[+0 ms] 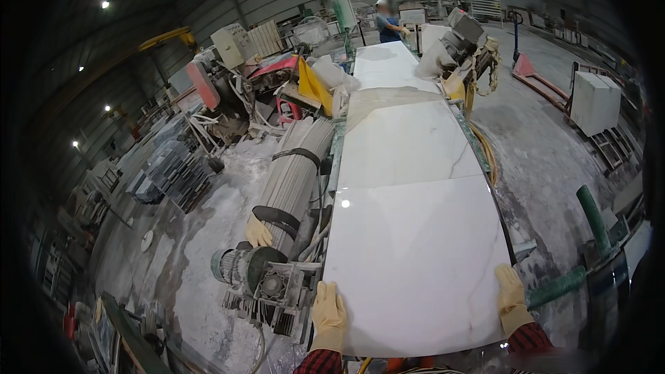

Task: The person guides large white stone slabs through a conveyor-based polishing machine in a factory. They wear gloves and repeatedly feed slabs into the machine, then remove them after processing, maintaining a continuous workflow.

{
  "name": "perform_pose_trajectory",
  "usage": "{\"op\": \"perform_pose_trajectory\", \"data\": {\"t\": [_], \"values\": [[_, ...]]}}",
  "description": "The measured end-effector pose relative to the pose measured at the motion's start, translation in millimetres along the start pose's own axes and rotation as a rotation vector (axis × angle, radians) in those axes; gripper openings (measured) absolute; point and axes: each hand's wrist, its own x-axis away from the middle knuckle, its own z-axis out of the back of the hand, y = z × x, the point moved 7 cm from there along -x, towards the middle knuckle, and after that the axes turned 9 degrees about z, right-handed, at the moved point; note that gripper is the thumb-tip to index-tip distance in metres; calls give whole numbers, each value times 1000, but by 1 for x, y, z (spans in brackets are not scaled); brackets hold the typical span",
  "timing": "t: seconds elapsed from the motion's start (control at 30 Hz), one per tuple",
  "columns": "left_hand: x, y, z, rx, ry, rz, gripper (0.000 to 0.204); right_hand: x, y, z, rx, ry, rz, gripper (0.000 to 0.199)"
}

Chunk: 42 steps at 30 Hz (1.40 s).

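A glossy white stone slab (415, 256) with faint grey veins lies flat in front of me. My left hand (329, 315), in a cream work glove, grips its near left edge, fingers pointing forward. On the opposite edge, my gloved right hand (512, 299) holds the slab too, its fingertips curled at the rim. The undersides of both hands are hidden. Beyond a thin straight seam, a second white slab (409, 149) continues the line away from me, partly under a greyish wet-looking band.
Left of the slabs stand a dusty motor (242, 268) and a bundle of long strips (301, 152) with a loose glove (258, 233) on it. Green pipes (557, 287) jut in at right. A machine head (457, 41) flanks the far end, near another person (389, 24).
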Motion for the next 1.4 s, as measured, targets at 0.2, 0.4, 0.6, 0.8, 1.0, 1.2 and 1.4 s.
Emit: {"op": "perform_pose_trajectory", "data": {"t": [0.2, 0.4, 0.6, 0.8, 1.0, 1.2, 1.4], "values": [[3, -3, -3, 27, 23, -20, 50, 6, 3, 0, -7, 27, -8, 39], [7, -11, -6, 40, 91, -80, 47, 11, 4, -2, -10, 4, -34, 40], [6, -12, -5, 13, 67, -64, 46, 18, 10, -7, -20, -23, -98, 44], [6, 0, 3, 15, 45, -41, 44, 29, 18, -14, 9, -93, -166, 46], [14, -11, -5, -39, 12, -50, 49, 16, 0, 3, -11, -28, -139, 45], [15, -9, -4, -14, 20, -63, 49, 9, -10, 18, -62, 21, -84, 39], [17, -15, -6, 7, 25, -64, 45, 12, -14, 13, 12, -3, -55, 35]]}}
